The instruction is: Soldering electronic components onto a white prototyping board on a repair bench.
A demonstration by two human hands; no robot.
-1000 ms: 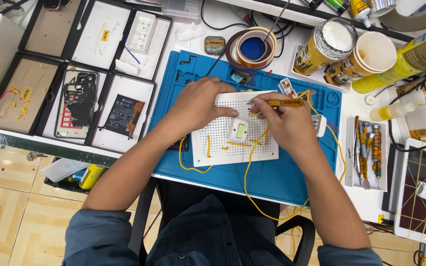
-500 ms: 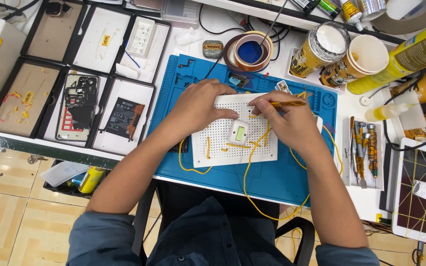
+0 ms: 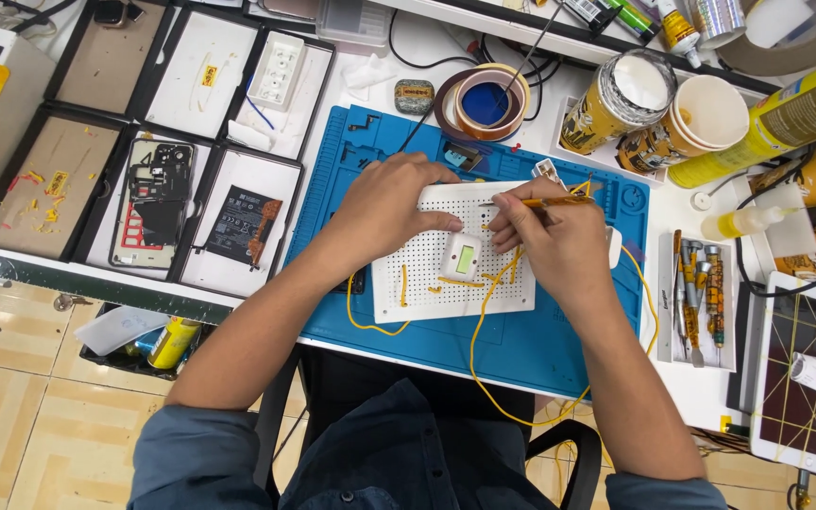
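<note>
Resting on a blue work mat [image 3: 521, 349], a white perforated board [image 3: 427, 274] is seen at the centre of a crowded table [image 3: 370, 85]. The left hand [image 3: 384, 208] is pressed flat on the board's upper left part, fingers loose and nothing gripped, a fingertip reaching toward a small white module with a green window [image 3: 462, 257] mounted near the board's middle. An orange-handled tool [image 3: 545, 201] is pinched in the right hand [image 3: 550, 241] over the board's upper right corner, lying nearly level. Yellow wires [image 3: 484, 321] are threaded across the board and trailed off its lower edge past the mat. Left of the board, black trays [image 3: 195, 203] with phone parts are laid out; above it, a roll of amber tape [image 3: 484, 102]; to its right, paper cups [image 3: 710, 113] and a rack of small tools [image 3: 696, 293].
</note>
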